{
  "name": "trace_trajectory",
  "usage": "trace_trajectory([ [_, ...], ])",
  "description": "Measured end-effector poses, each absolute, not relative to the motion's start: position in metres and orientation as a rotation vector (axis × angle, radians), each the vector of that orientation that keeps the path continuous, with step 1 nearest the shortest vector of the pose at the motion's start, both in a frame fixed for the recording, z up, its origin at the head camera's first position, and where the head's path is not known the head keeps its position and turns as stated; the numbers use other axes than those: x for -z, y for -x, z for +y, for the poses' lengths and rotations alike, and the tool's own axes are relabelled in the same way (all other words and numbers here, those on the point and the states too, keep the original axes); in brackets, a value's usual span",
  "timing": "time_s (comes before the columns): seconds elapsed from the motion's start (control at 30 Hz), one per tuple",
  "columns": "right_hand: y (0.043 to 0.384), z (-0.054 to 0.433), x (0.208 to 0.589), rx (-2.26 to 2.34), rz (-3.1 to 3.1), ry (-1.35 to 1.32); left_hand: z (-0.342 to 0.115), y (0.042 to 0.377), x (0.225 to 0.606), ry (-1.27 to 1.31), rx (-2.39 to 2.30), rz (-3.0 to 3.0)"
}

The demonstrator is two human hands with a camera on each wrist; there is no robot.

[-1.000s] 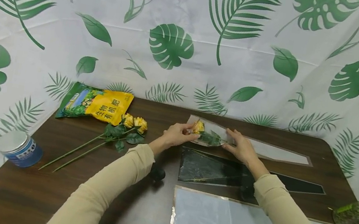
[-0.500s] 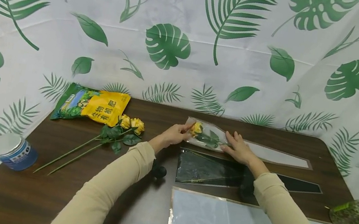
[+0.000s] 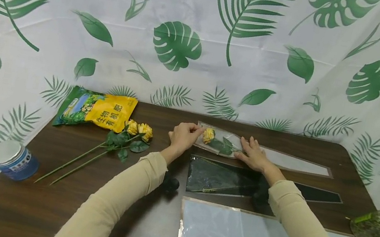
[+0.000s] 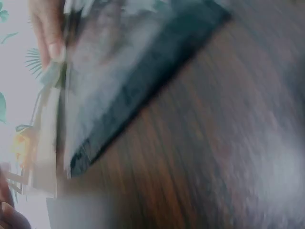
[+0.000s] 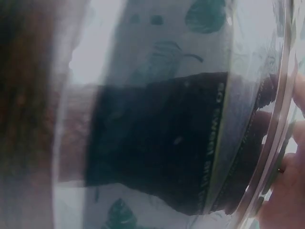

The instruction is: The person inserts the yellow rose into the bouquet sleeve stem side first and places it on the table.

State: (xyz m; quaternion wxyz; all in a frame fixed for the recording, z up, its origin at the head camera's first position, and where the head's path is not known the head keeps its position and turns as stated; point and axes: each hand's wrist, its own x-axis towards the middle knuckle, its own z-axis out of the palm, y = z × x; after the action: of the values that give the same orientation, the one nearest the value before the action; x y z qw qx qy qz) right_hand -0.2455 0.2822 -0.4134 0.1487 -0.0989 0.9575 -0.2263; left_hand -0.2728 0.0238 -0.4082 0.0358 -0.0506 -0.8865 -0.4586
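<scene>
A single yellow rose (image 3: 208,135) with green leaves lies inside a clear, pale-backed flower sleeve (image 3: 295,163) at the back of the table. My left hand (image 3: 184,136) pinches the sleeve's wide left end beside the bloom, thumb and forefinger at its edge. Over the lower stem and narrowing part of the sleeve, my right hand (image 3: 253,154) rests with fingers spread. In the left wrist view the bloom (image 4: 21,145) shows blurred between my left fingers (image 4: 10,214) and the right hand (image 4: 47,33). The right wrist view shows my right fingers (image 5: 286,191) at the far side.
A black sleeve (image 3: 218,177) and a pale sleeve (image 3: 231,232) lie nearer the front. Two yellow roses (image 3: 139,128) lie at left beside a yellow-green fertilizer bag (image 3: 110,111). A blue can (image 3: 18,163) stands at far left; a white-lidded jar (image 3: 375,228) lies at right.
My left hand has moved from the bloom to the sleeve's far left corner and lifted slightly. The right hand has flattened over the stem. The sleeve now lies flatter around the rose.
</scene>
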Motion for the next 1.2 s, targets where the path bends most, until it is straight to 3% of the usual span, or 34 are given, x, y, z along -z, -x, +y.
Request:
trace_trajectory([
  [0.27,0.247,0.282,0.415,0.606,2.74,0.261,0.021,0.273,0.41,-0.11,1.517,-2.798],
  [0.63,0.242,0.291,0.438,0.616,2.719,0.158,0.007,0.265,0.419,-0.083,1.441,-2.849],
  [0.87,0.231,0.288,0.424,0.605,2.853,0.135,-0.016,0.227,0.43,-0.044,1.965,-2.719],
  [1.03,0.209,0.27,0.403,0.744,3.005,0.372,-0.037,0.194,0.423,-0.108,2.479,-2.604],
  [1.2,0.176,0.243,0.405,0.755,2.979,0.666,-0.042,0.174,0.41,-0.155,2.682,-2.606],
])
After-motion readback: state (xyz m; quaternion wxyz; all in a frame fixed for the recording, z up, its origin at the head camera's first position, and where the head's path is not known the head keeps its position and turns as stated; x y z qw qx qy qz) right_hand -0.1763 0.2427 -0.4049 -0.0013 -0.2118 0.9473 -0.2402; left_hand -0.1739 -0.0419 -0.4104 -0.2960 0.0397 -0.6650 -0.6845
